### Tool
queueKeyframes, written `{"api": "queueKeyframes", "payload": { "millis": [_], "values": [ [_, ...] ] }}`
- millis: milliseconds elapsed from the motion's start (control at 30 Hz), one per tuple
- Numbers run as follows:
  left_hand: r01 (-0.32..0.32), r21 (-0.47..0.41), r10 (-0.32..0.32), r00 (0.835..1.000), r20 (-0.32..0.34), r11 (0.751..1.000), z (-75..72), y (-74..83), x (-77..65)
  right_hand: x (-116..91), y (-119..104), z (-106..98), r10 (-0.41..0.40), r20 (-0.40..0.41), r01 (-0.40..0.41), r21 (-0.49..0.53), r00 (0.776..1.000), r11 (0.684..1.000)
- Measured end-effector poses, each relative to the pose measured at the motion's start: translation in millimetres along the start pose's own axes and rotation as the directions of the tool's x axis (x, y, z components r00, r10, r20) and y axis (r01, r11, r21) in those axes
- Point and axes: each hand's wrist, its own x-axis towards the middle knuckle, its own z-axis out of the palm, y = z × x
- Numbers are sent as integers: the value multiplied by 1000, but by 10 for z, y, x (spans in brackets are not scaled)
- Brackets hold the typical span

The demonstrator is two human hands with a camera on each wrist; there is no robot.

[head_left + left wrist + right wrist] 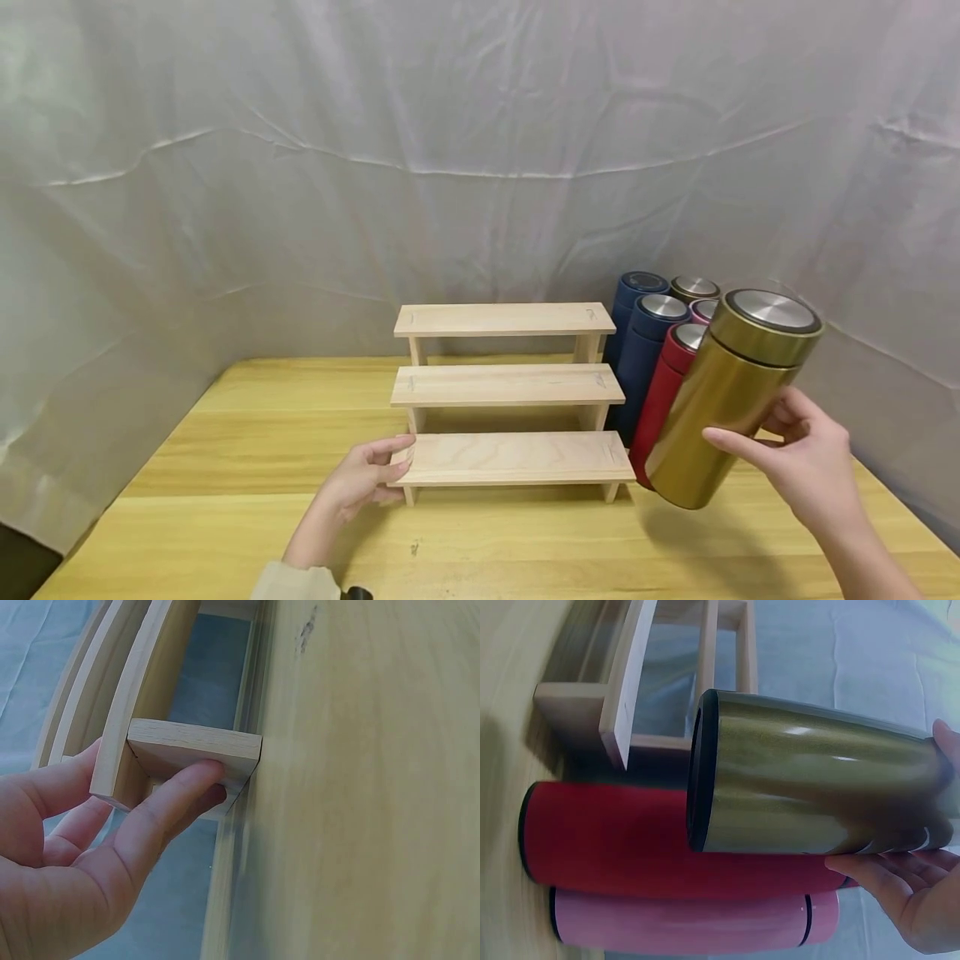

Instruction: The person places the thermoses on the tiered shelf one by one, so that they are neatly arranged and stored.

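Observation:
A gold thermos flask [727, 400] with a silver-topped lid is in my right hand [806, 458], tilted with its lid to the right. A shadow falls on the table below it; the right wrist view shows its dark-rimmed base off the tabletop. With my left hand [352, 479] I grip the left end of the lowest board of a three-tier wooden step shelf [513, 458]. In the left wrist view, fingers reach under that board beside its leg [195, 742]. The shelf stands upright on the table.
Right of the shelf stand a red thermos [660, 408], a pink one [682, 921], two dark blue ones, the front one [647, 358] nearer, and a brownish-gold one [693, 287]. Grey cloth [480, 167] hangs behind the wooden table [247, 467].

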Motion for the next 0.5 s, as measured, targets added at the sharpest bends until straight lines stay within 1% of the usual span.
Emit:
{"api": "queueKeyframes", "payload": {
  "millis": [300, 367, 500],
  "values": [
    [6, 3, -6, 1000, -8, 1000, 1, 10, -7, 45, -80, 180, -41, -1, 41, 45, 999, 998],
    [4, 5, -4, 1000, 0, 1000, -6, 4, -3, 57, -109, 218, -45, 1, 44, 79, 999, 996],
    [-1, 8, 1, 1000, 20, 1000, -15, -1, -4, 84, -150, 300, -59, 8, 58, 110, 998, 992]
  ]
}}
